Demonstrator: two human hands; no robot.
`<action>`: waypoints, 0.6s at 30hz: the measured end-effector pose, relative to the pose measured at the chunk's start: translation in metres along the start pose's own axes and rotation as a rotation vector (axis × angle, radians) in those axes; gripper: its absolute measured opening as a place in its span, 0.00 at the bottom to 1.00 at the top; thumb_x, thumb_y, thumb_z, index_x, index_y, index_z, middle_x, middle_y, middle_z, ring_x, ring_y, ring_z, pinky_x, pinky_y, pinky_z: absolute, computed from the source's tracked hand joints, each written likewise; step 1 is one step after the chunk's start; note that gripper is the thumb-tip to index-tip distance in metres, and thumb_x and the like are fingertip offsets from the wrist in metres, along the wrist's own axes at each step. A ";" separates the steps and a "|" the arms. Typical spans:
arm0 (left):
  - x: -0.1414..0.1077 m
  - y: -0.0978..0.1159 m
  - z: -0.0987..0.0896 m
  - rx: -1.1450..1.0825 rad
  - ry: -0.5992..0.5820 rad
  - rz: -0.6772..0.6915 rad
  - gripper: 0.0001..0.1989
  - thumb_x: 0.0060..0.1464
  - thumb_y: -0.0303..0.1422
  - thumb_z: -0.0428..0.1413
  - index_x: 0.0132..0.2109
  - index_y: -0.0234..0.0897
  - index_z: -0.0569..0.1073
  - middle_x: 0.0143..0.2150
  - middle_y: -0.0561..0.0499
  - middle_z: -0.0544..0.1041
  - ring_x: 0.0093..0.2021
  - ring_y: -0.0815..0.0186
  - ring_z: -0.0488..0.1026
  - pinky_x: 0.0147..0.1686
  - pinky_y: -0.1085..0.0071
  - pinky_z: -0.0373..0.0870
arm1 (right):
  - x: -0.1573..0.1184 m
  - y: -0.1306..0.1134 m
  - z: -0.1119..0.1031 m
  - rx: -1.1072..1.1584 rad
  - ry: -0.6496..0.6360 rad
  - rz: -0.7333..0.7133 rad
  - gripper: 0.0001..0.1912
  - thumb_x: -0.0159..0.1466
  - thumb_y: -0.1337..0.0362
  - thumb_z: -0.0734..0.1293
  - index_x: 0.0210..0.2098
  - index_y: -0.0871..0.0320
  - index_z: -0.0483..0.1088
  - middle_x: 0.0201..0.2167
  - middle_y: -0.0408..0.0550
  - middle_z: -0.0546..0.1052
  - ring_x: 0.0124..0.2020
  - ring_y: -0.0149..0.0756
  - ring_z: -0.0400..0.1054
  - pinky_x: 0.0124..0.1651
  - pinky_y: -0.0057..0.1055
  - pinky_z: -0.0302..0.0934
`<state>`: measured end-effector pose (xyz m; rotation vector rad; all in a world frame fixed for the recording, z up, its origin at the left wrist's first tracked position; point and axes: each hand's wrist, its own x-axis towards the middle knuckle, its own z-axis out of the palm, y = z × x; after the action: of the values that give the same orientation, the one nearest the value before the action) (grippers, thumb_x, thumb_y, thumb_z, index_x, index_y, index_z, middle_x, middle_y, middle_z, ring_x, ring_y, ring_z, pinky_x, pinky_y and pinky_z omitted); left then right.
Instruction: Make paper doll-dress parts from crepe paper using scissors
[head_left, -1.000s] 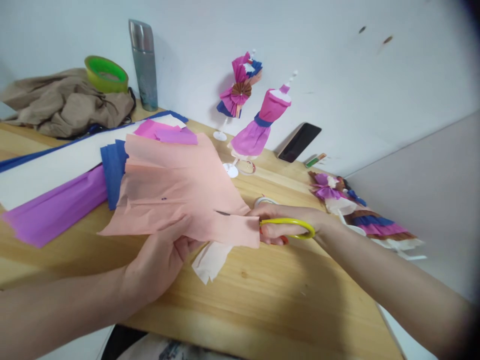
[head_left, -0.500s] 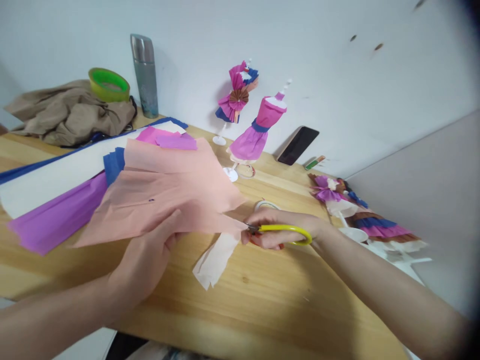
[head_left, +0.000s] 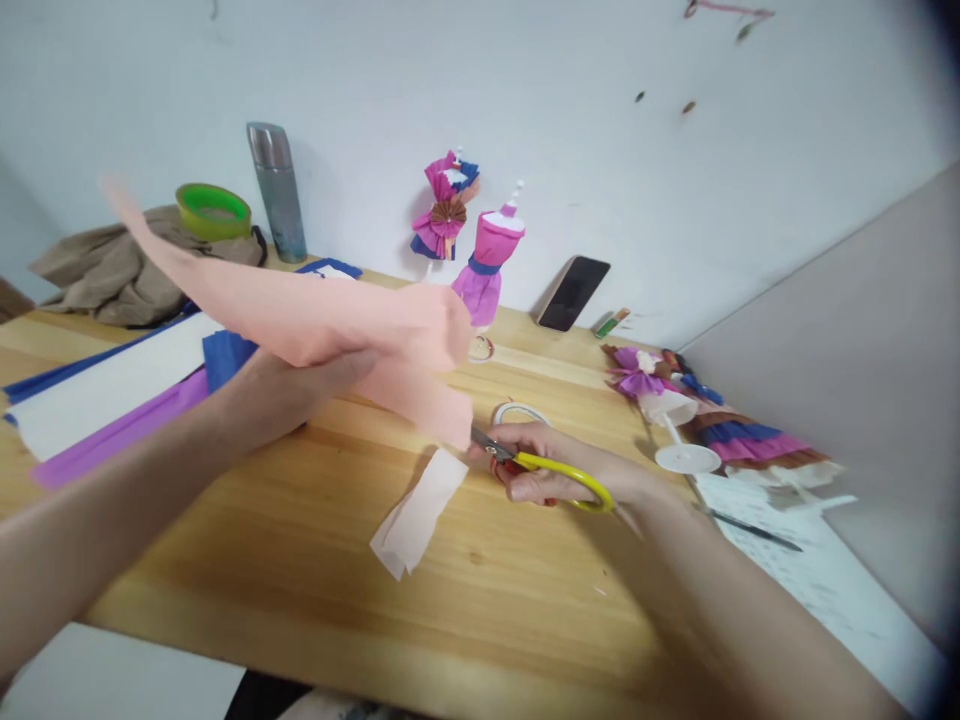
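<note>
A large peach crepe paper sheet (head_left: pixel 337 315) is lifted off the table, its far corner blurred in the air at the left. My left hand (head_left: pixel 292 395) pinches its lower edge between thumb and fingers. In my right hand (head_left: pixel 536 465) are scissors with a yellow handle (head_left: pixel 574 475); their blades point left, touching or just beside the sheet's right edge. Below the blades, a small pale pink paper strip (head_left: pixel 420 515) lies on the wooden table (head_left: pixel 510 580). A white tape roll (head_left: pixel 517 408) sits behind my right hand.
Purple (head_left: pixel 127 430), white and blue papers lie at the left, near a brown cloth (head_left: pixel 112 270), green tape roll (head_left: pixel 214 212) and bottle (head_left: pixel 277 190). Dressed miniature forms (head_left: pixel 497 240) and a phone (head_left: pixel 574 293) stand behind. Paper dresses (head_left: pixel 757 445) and a pen (head_left: pixel 754 528) are at the right.
My left hand has raised the peach sheet and swung it up, its left part now folding through the air. The pale strip now lies apart from the sheet. The view has shifted slightly.
</note>
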<state>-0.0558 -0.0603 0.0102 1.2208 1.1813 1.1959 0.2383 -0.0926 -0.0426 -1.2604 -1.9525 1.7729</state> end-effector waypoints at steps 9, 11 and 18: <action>-0.005 -0.055 0.015 -0.389 -0.076 -0.329 0.08 0.49 0.24 0.60 0.39 0.32 0.77 0.47 0.45 0.80 0.49 0.58 0.75 0.41 0.69 0.77 | -0.009 0.022 -0.005 0.134 0.056 0.000 0.19 0.54 0.59 0.70 0.43 0.61 0.67 0.25 0.39 0.64 0.20 0.23 0.57 0.20 0.21 0.54; -0.008 -0.061 0.015 -0.411 -0.030 -0.380 0.07 0.49 0.23 0.59 0.38 0.32 0.77 0.44 0.44 0.80 0.45 0.60 0.77 0.38 0.70 0.77 | -0.006 0.027 -0.005 0.164 0.047 -0.029 0.19 0.54 0.59 0.71 0.42 0.61 0.67 0.24 0.38 0.65 0.19 0.22 0.57 0.19 0.21 0.54; -0.019 -0.069 0.013 -0.560 -0.018 -0.405 0.10 0.55 0.27 0.56 0.44 0.36 0.76 0.47 0.45 0.79 0.42 0.59 0.76 0.37 0.67 0.78 | 0.006 0.023 0.005 0.110 0.119 -0.010 0.23 0.54 0.53 0.71 0.43 0.60 0.66 0.24 0.37 0.65 0.18 0.21 0.57 0.18 0.21 0.54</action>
<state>-0.0425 -0.0788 -0.0585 0.5398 0.9309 1.0971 0.2413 -0.0944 -0.0666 -1.2861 -1.7690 1.7329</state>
